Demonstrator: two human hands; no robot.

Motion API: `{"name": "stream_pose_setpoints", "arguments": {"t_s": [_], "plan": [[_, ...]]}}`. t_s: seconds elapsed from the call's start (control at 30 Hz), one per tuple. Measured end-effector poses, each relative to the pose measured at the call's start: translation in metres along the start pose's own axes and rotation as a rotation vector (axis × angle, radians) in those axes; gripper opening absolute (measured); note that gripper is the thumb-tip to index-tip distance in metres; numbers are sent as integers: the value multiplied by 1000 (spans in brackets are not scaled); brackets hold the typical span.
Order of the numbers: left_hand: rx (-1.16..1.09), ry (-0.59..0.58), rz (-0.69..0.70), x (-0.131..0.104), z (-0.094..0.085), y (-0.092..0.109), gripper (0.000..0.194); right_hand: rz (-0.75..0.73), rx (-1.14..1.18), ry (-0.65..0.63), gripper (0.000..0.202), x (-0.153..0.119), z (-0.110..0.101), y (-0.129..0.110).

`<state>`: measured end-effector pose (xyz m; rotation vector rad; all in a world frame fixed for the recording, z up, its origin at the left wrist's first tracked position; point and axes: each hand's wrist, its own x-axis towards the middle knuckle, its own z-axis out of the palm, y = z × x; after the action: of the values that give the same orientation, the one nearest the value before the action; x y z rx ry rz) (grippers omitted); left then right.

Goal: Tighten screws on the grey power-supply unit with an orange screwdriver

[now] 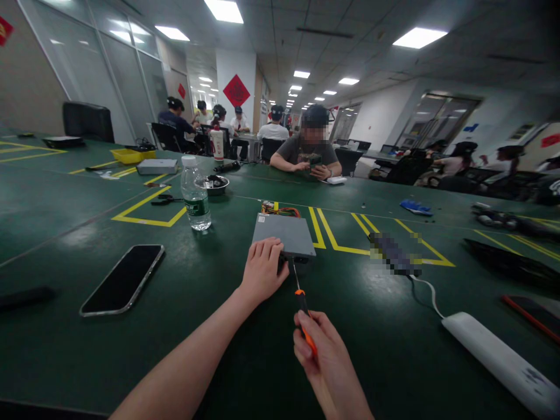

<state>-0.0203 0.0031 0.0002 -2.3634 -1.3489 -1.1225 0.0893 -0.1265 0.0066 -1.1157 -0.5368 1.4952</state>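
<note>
The right hand [326, 356] is clenched around the orange handle of a screwdriver [301, 297], its thin shaft running forward so the tip meets the near face of a flat grey metal box [284, 234]. The left hand [262, 269] lies on the near left corner of that box with fingers spread over the lid, pressing it down; its grip closes on nothing, it is only a flat hold. The box sits on the green counter [210, 326] about midway across and well in from the near edge, just beside a yellow taped outline [332, 236].

As far as can be judged, the work on the box is at an early or middle stage: the lid is still on, and no loose screws can be made out near it, though they would be too small to tell. Coloured wires [280, 209] spill from the far side of the box.

Left of the box, a dark phone [125, 278] lies flat toward the near left part of the counter, and a clear water bottle [195, 193] stands upright further back. Toward the right edge lies a white power strip [499, 356] with its cable. At the far edge a seated person [306, 153] faces this way, with other people behind
</note>
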Motion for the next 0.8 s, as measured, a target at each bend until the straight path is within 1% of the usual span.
{"name": "stream_pose_setpoints", "arguments": {"t_s": [0.1,0.17,0.23,0.3,0.37,0.43,0.47,0.57,0.6,0.67,0.73,0.8], "plan": [[-2,-1,-2,0,0,0,29,51,118,6,29,1,9,-11],[-3,0,-4,0,0,0,29,129,187,26,24,3,12,-16],[-4,0,-8,1,0,1,28,212,259,39,20,4,13,-17],[-4,4,-14,1,0,1,27,270,300,30,20,5,14,-15],[-2,8,-22,2,1,1,27,276,299,43,22,7,11,-10],[0,13,-28,2,1,2,27,233,264,82,20,11,7,-4],[0,14,-29,2,1,2,26,205,232,71,19,13,4,-1],[7,17,-37,2,2,3,25,130,200,0,24,16,-3,2],[10,19,-40,2,2,3,25,136,218,-21,25,16,-4,0],[17,20,-45,2,2,3,24,205,295,-26,24,16,-3,-4],[22,19,-47,2,3,4,24,298,374,10,21,14,0,-8],[27,21,-50,2,4,4,24,338,392,33,21,14,4,-10]]}}
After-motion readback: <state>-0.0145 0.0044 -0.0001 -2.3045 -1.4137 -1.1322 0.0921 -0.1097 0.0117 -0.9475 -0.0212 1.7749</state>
